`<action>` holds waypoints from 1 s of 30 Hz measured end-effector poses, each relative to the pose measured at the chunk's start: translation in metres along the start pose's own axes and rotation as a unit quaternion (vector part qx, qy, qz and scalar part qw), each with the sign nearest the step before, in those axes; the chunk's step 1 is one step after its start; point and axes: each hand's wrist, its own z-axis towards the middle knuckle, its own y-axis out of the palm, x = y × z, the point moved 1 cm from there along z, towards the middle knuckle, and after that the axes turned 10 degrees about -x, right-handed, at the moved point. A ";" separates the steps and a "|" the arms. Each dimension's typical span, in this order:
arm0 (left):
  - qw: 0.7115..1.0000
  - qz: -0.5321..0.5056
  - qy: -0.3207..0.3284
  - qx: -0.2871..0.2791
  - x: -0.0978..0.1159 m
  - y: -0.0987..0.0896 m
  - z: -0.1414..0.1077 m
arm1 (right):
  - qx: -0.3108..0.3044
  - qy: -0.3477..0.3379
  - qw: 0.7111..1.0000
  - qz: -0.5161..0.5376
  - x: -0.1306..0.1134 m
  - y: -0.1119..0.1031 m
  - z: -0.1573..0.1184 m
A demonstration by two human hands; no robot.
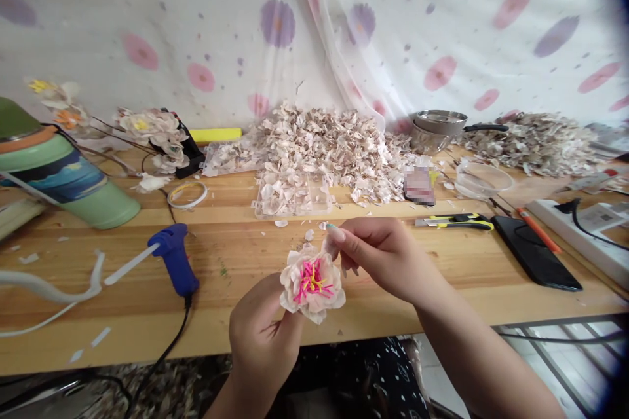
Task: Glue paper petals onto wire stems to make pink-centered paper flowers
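Observation:
An artificial flower (313, 288) with pale petals and a pink and yellow centre faces up near the table's front edge. My left hand (265, 327) is closed on it from below; the stem is hidden behind the blossom and the fingers. My right hand (376, 252) pinches a pale petal (330, 247) at the flower's upper right edge. Whether that petal is joined to the flower I cannot tell. A few loose petals (309, 235) lie on the wood just beyond the flower.
A blue glue gun (175, 260) with its cord lies left. Behind are a petal heap (324, 137) and a clear compartment box (295, 200). A green bottle (73, 177) leans at left. On the right are a utility knife (457, 221), a phone (535, 252) and a power strip (584, 242).

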 end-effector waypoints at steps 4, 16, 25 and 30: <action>1.000 -0.006 0.002 -0.005 -0.001 0.000 -0.001 | -0.032 0.007 0.999 0.042 -0.007 0.003 0.001; 1.000 0.008 -0.012 -0.005 -0.003 0.001 -0.001 | -0.042 0.002 0.999 0.004 -0.009 0.007 -0.004; 0.999 0.032 0.006 -0.025 -0.005 -0.003 -0.001 | -0.032 0.016 0.999 -0.037 -0.009 0.010 -0.001; 0.996 0.061 0.054 -0.027 -0.005 -0.007 0.001 | 0.022 -0.016 0.990 -0.136 -0.002 0.011 0.004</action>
